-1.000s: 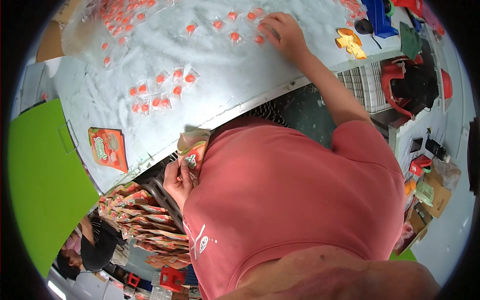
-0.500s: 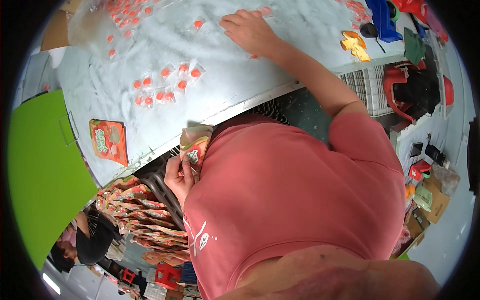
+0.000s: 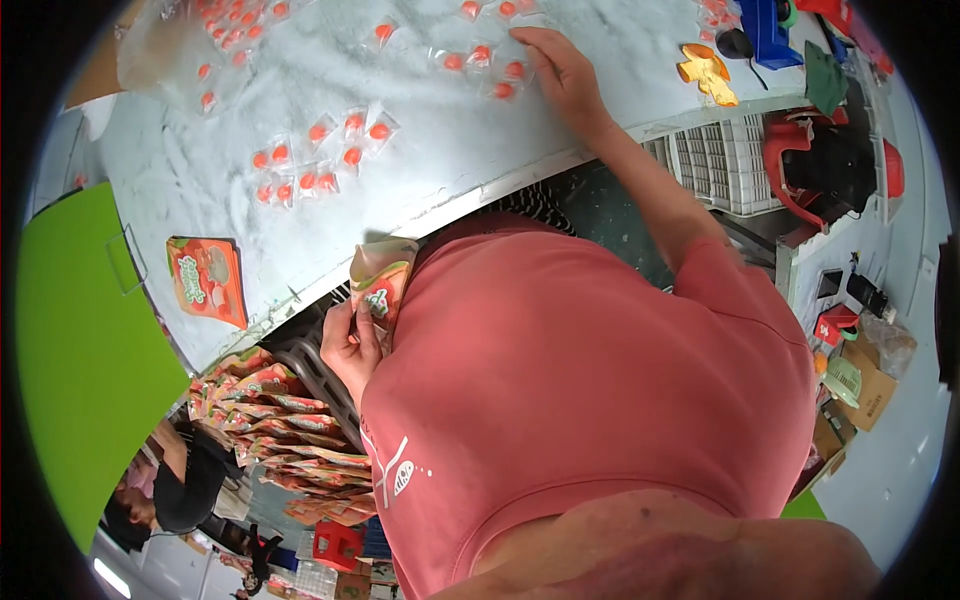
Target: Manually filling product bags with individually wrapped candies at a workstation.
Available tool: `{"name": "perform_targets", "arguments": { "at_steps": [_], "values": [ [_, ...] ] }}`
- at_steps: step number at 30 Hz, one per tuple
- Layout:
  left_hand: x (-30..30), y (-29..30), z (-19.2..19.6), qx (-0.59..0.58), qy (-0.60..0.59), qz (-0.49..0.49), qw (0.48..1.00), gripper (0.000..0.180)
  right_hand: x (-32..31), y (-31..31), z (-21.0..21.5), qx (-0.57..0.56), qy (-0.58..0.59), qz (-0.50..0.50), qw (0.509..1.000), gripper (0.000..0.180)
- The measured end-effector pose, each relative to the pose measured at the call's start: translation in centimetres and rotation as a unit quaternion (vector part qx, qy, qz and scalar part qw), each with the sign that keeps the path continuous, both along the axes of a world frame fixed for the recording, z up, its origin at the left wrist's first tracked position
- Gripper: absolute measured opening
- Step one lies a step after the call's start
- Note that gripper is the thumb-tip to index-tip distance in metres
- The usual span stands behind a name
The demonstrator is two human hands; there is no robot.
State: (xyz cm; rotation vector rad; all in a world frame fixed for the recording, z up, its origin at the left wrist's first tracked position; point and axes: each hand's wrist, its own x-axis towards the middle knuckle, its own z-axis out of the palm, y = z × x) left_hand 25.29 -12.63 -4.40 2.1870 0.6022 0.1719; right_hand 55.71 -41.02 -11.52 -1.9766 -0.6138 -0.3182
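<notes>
Packets (image 3: 514, 70) lie on table (image 3: 440, 150), just left of right hand (image 3: 572, 85), the nearer one, fingers loose, nothing seen in them; left hand (image 3: 350, 350) pinches pouch (image 3: 385, 280) at near edge, mouth facing far.

Top edge cuts off the candy packet cluster (image 3: 248, 18) and blue holder (image 3: 768, 45). Left hand (image 3: 350, 345) partly hides pouch (image 3: 385, 275); contents can't be told

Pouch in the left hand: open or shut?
Open: the pouch in the left hand gapes at its top, showing its pale inside.
</notes>
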Motion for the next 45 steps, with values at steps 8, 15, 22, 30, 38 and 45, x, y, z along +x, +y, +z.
{"name": "perform_targets", "arguments": {
  "at_steps": [8, 15, 22, 30, 38, 45],
  "values": [
    [-0.1, -0.3, 0.3, 0.001, -0.01, 0.006, 1.0, 0.008, -0.3, 1.2, -0.9, 0.057, 0.083, 0.045, 0.994, 0.032],
    [0.0, -0.3, -0.2, 0.008, -0.01, 0.012, 1.0, 0.006, -0.3, 4.4, -1.8, -0.223, -0.159, 0.083, 0.958, 0.038],
    [-0.9, 0.2, -1.0, -0.008, 0.004, 0.023, 1.0, 0.007, 1.5, 3.7, -0.7, -0.106, -0.094, 0.049, 0.989, 0.033],
    [-0.3, -0.2, -0.3, -0.024, 0.01, 0.02, 0.999, 0.008, 5.2, 2.8, -0.7, -0.071, -0.046, 0.052, 0.995, 0.033],
    [-0.5, -0.6, -0.1, -0.007, -0.012, 0.021, 1.0, 0.009, 11.2, 8.3, -2.1, -0.073, -0.166, 0.145, 0.973, 0.038],
    [-0.4, -1.0, 0.3, -0.013, -0.005, 0.028, 1.0, 0.009, 15.1, 10.5, -4.4, -0.263, -0.151, 0.332, 0.893, 0.041]
  ]
}}
